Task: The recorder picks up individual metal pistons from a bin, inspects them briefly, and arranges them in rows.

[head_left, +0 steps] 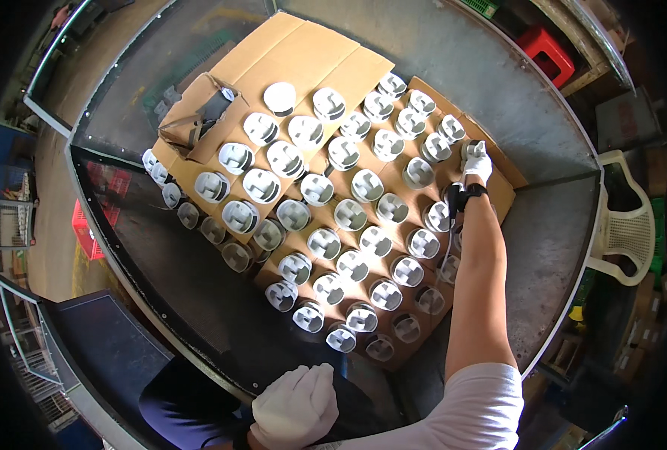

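My right hand [478,165], in a white glove, reaches to the far right of the cardboard. Its fingers are closed round a metal piston [471,148]. A black band and a dark object with a thin cord are at that wrist. My left hand [294,407], also gloved, is near the lower edge, its fingers curled and pressed together; whatever is inside is hidden. Rows of similar pistons [350,214] stand on a cardboard sheet [326,163], hollow side up. Several more stand on a second, raised cardboard sheet [303,46] at the upper left.
A small open cardboard box [202,116] with dark contents sits at the upper sheet's left edge. Dark metal bin walls [551,120] surround the cardboard. Outside are a red stool [545,54], a pale plastic chair [624,217] and a red crate [86,231].
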### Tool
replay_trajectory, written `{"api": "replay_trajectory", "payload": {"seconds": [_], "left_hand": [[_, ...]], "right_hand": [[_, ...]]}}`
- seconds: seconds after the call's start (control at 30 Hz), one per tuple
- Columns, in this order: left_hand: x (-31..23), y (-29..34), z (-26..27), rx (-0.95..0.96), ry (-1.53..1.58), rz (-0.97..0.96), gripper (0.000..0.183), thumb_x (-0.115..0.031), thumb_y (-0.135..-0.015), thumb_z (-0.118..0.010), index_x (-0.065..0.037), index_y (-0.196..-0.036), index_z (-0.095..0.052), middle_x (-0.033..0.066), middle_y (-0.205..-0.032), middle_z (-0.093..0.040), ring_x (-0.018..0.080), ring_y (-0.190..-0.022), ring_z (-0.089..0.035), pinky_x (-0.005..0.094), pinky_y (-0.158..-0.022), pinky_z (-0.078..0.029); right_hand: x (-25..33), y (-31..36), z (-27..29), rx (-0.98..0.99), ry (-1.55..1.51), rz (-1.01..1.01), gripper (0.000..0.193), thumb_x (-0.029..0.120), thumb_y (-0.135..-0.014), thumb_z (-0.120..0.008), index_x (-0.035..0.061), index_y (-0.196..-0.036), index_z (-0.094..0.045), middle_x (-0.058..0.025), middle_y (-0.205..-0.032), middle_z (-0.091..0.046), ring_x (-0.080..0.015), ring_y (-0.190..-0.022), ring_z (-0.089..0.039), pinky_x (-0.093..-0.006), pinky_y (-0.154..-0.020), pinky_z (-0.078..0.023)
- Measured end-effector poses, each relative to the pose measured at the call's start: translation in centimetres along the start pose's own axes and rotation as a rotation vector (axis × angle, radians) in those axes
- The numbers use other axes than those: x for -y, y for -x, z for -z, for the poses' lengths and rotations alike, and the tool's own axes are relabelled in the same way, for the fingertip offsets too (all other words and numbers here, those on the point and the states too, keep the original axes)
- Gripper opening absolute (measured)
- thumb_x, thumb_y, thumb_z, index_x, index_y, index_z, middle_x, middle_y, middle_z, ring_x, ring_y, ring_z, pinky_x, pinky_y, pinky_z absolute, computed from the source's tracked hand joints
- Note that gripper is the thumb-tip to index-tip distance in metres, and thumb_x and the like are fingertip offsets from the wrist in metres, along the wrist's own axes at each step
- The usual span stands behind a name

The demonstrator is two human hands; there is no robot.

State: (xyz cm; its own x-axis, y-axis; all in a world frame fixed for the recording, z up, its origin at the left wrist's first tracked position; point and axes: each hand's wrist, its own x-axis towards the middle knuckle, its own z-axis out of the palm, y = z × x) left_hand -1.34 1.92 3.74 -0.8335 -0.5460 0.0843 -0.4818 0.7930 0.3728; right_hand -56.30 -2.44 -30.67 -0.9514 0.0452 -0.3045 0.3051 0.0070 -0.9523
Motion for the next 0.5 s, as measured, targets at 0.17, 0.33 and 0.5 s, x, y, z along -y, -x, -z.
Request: {"api": "replay_trajectory", "payload": {"seconds": [0.17,0.33,0.5], "left_hand": [[0.8,0.7,-1.6,-0.024,0.096,-0.059,0.031,-0.003,-0.070,-0.068,0.003,-0.101,-0.067,0.0109,-0.079,-0.065,0.0268,-0.066,-0.065,0.0336,-0.056,-0.055],[0.8,1.3,-1.2,-0.027,0.102,-0.062,0.029,-0.005,-0.074,-0.069,0.002,-0.102,-0.067,0.0084,-0.072,-0.060,0.0253,-0.063,-0.062,0.0349,-0.054,-0.051],[0.6,2.1,-0.6,-0.030,0.089,-0.043,0.026,-0.009,-0.077,-0.069,-0.002,-0.102,-0.069,0.0047,-0.070,-0.059,0.0250,-0.063,-0.062,0.0368,-0.055,-0.050]], "right_hand": [[1.4,2.8,5.6,0.260,0.439,0.871,0.010,0.010,-0.095,-0.059,0.0077,-0.102,-0.066,-0.0043,-0.094,-0.070,-0.0177,-0.077,-0.066,-0.0309,-0.066,-0.054],[7.0,16.6,3.7,0.500,0.819,0.888,0.024,0.011,-0.088,-0.060,0.0090,-0.110,-0.069,-0.0121,-0.103,-0.073,-0.0303,-0.092,-0.069,-0.0353,-0.081,-0.054],[10.9,25.7,4.3,0.900,0.562,0.624,0.033,0.000,-0.089,-0.062,0.0028,-0.122,-0.063,-0.0057,-0.110,-0.071,-0.0156,-0.095,-0.065,-0.0290,-0.079,-0.053]]}}
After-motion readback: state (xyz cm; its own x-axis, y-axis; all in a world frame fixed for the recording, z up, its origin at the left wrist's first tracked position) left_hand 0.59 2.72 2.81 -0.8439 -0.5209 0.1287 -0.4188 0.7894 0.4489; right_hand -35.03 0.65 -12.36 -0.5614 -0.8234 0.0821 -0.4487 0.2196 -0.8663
